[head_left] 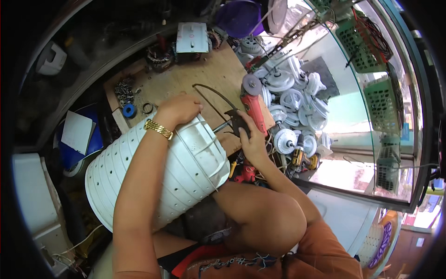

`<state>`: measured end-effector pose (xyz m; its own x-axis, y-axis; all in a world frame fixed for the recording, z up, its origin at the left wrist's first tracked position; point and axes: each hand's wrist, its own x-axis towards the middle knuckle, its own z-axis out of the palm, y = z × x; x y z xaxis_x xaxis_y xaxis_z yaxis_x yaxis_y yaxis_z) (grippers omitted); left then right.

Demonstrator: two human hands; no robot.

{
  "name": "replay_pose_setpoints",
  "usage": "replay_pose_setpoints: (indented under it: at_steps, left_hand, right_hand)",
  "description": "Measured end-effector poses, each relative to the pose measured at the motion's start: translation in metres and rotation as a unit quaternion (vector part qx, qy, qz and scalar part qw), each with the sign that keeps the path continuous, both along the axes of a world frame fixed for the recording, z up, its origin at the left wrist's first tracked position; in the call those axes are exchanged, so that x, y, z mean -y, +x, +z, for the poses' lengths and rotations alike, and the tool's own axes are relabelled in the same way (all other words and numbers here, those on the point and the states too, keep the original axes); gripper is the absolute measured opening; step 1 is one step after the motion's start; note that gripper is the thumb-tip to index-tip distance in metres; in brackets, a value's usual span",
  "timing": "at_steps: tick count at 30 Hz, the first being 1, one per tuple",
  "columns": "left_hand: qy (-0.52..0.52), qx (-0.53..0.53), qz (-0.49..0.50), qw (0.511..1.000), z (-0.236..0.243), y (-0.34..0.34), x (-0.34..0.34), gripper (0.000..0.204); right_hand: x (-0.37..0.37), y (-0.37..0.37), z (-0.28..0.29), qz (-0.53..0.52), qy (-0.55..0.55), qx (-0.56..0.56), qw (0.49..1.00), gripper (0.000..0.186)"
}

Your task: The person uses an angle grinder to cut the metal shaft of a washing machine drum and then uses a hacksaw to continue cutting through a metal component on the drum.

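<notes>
A white perforated washing-machine spin tub lies tilted across my lap, its base toward the upper right. My left hand is closed over the edge of that base, with the forearm lying along the tub's side. A metal shaft sticks out from the middle of the base. At the shaft's end my right hand grips a dark, flat piece between thumb and fingers. A thin, curved dark strip arcs away from that piece. Whether the piece touches the shaft, I cannot tell.
A wooden board carries a blue tape roll, a pile of small metal parts and a white panel. Right of it are a red angle grinder, many white wheel-like parts and a yellow-black drill. Green baskets hang far right.
</notes>
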<state>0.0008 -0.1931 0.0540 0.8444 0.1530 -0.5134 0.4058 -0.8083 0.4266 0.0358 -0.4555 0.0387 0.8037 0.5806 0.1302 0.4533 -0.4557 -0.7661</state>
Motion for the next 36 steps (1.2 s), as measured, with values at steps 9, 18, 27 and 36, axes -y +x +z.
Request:
replay_pose_setpoints:
  at_steps: [9,18,27,36]
  left_hand:
    - [0.023,0.021,0.008,0.999,0.028,-0.015,0.010,0.032]
    - [0.016,0.010,0.031,0.999,0.012,-0.025,-0.012,0.030]
    - [-0.036,0.037,0.006,0.999,0.004,0.001,-0.010,0.034]
    - [-0.019,0.017,-0.009,1.000,-0.013,-0.010,-0.016,0.034]
  right_hand:
    - [0.049,-0.036,0.044,-0.025,-0.066,-0.031,0.997,0.047]
    - [0.079,-0.059,0.095,0.002,-0.118,-0.045,0.992,0.051]
    - [-0.008,0.000,-0.007,-0.036,0.018,-0.064,0.997,0.050]
    - [0.078,-0.058,0.093,-0.008,-0.098,-0.069,0.993,0.052]
